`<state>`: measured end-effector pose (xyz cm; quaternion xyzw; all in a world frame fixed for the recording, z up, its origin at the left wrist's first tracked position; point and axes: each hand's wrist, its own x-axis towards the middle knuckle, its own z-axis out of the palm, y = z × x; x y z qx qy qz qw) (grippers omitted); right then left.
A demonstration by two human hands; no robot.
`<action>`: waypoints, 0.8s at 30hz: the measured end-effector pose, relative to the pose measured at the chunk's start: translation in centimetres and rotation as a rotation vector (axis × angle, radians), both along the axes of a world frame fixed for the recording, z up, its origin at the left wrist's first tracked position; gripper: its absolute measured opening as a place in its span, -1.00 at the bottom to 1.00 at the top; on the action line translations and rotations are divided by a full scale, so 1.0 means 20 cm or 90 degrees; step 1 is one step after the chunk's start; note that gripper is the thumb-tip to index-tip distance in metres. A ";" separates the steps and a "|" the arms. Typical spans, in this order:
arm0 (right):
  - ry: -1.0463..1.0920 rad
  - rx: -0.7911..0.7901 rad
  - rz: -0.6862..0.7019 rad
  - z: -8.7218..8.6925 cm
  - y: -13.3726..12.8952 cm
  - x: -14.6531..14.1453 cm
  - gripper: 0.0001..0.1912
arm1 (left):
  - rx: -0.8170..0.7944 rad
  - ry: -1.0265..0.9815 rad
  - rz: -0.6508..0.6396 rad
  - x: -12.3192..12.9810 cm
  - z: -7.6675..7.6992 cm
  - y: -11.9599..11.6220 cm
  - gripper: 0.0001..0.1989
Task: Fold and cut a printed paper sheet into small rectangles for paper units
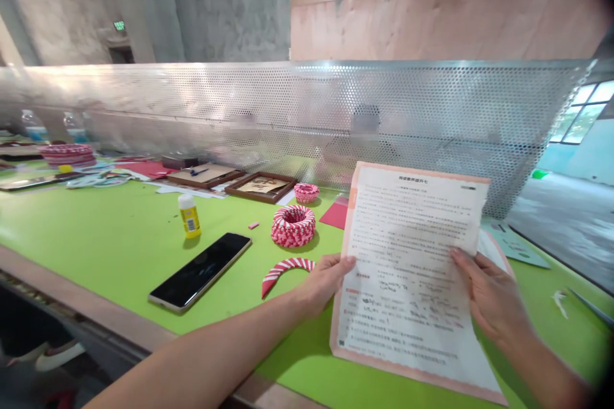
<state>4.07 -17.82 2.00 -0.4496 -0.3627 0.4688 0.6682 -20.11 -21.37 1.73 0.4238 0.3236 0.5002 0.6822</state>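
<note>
A printed sheet of paper (412, 230) with a pink border and some handwriting is held up over the green table. My left hand (327, 281) grips its left edge, thumb in front and fingers mostly behind. On the opposite edge, my right hand (494, 294) pinches the sheet in the same way. Just left of my left hand lies a curved red-and-white folded-paper strip (283, 268). Beyond that sit a ring-shaped folded-paper basket (293, 227) and a smaller pink one (306, 192). Part of a red paper (334, 213) shows behind the sheet.
A phone (201, 271) and an upright glue stick (189, 216) are on the green table (110, 230) to the left. Wooden frames (261, 186) lie along a perforated metal screen (215, 102). Scissors (590, 308), only partly visible, lie at far right.
</note>
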 end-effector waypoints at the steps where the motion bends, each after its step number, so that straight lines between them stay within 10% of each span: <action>1: 0.005 -0.004 -0.002 0.00 0.00 0.00 -0.73 | 0.000 0.002 0.001 0.00 0.00 0.00 -0.71; 24: -0.027 0.001 -0.085 -0.01 -0.02 -0.01 -0.76 | 0.028 0.030 0.036 0.02 0.00 0.00 -0.65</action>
